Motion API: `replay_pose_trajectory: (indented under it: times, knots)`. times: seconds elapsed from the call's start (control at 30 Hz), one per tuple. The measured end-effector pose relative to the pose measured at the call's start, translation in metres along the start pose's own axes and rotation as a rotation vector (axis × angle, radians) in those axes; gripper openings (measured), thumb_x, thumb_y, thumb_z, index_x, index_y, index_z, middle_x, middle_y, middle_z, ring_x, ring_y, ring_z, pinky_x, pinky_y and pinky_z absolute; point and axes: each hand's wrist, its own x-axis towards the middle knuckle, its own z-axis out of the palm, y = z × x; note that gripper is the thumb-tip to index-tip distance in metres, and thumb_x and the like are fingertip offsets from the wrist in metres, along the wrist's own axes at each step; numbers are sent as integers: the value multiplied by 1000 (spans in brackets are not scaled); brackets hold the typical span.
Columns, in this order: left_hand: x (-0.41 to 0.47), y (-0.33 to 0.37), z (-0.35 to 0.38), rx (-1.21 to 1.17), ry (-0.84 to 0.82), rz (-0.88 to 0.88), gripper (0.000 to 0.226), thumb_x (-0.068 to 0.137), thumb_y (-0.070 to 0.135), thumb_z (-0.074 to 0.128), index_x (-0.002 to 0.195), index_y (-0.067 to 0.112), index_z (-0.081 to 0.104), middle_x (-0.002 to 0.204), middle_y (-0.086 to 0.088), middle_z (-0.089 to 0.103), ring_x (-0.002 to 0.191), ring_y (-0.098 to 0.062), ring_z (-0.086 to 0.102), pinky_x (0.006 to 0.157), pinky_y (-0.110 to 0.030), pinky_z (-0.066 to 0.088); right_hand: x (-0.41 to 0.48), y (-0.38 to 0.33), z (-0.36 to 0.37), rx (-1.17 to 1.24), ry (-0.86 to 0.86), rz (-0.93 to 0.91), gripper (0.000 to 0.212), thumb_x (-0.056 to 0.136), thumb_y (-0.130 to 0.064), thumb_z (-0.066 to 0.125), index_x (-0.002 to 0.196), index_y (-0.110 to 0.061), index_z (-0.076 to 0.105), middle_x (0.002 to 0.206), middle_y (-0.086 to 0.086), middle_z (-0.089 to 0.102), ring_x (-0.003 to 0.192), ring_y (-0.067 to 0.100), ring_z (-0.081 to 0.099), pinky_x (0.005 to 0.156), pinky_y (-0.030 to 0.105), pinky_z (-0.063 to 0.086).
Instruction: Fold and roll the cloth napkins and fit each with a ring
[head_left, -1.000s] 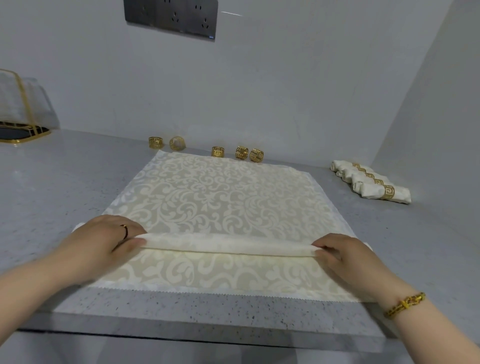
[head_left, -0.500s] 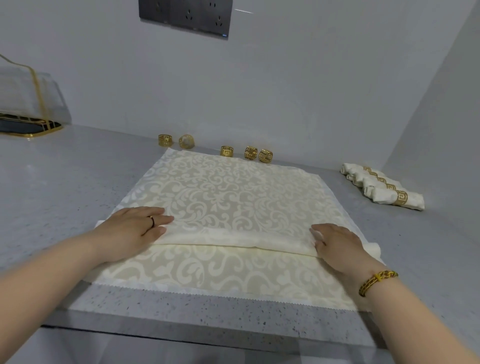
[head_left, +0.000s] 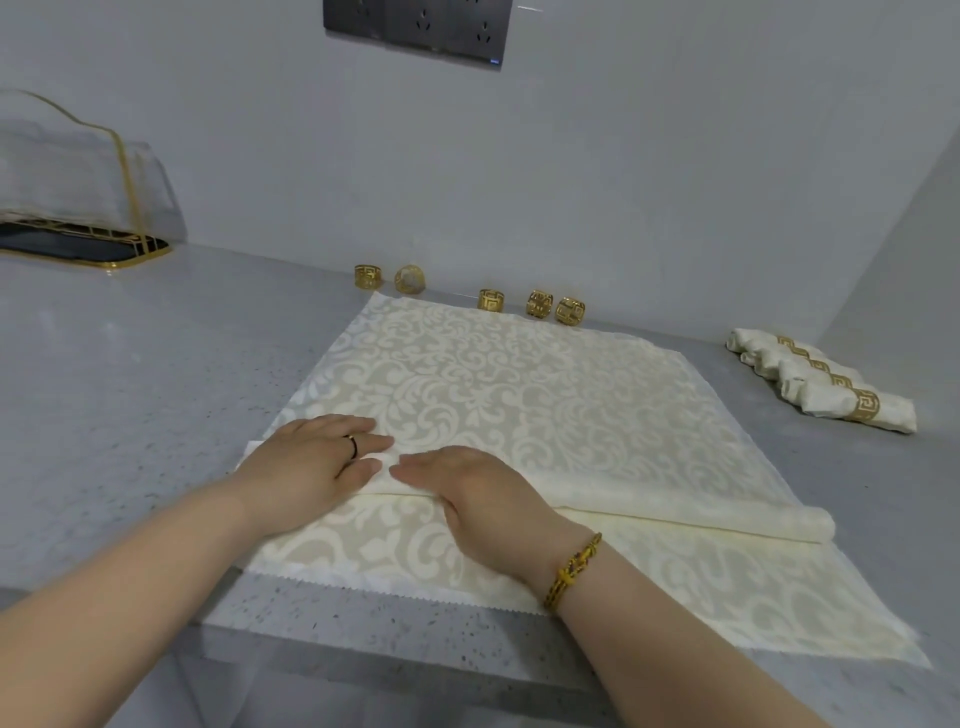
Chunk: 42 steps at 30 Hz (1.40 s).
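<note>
Napkin roll (head_left: 727, 519) axis laid left-right; left hand (head_left: 311, 462), right hand (head_left: 483, 499) pressed on left end, grip flat, nothing held; free end rightward

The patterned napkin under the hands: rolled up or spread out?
Mostly spread. A narrow roll crosses the napkin under the flat left hand and right hand; the rest lies flat on the counter.

No writing, brand, number or sign is legible. The gold rings (head_left: 491, 300) bear only a cut-out key pattern, the napkin (head_left: 519, 395) only woven scrolls. A tiny blue mark on the wall socket panel (head_left: 415, 26) is too small to read.
</note>
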Motion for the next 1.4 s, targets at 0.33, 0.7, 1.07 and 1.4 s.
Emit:
replay_pose_trajectory:
  times: [0.33, 0.7, 1.07, 1.4]
  knots:
    - [-3, 7, -21, -63, -3, -29, 39, 80, 64, 38, 97, 32, 52, 99, 25, 47, 96, -1, 44, 70, -12, 31, 1, 5, 10, 55, -8, 21, 53, 84, -15, 24, 132, -14, 46, 144, 3, 39, 137, 21, 28, 113, 24, 9]
    - [2, -20, -75, -255, -460, -395, 27, 78, 42, 67, 72, 19, 54, 72, 6, 56, 63, -8, 51, 57, -17, 40, -1, 4, 9, 70, 10, 19, 43, 93, -1, 34, 133, -15, 45, 144, 0, 38, 137, 17, 26, 112, 19, 7]
    - [-33, 20, -34, -1334, 254, -486, 5, 82, 1, 59, 87, 3, 60, 60, 2, 70, 51, -6, 66, 43, -14, 50, -2, 2, 10, 57, 20, 30, 44, 93, -2, 34, 135, -15, 42, 145, 1, 37, 138, 17, 25, 110, 15, 8]
    - [-11, 53, -14, -774, 347, -459, 26, 91, 18, 51, 68, 7, 51, 66, 0, 55, 60, -9, 52, 54, -19, 38, -10, -6, -7, -124, -84, 71, 45, 94, -15, 36, 138, -27, 35, 151, -6, 24, 141, 14, 9, 113, 31, -9]
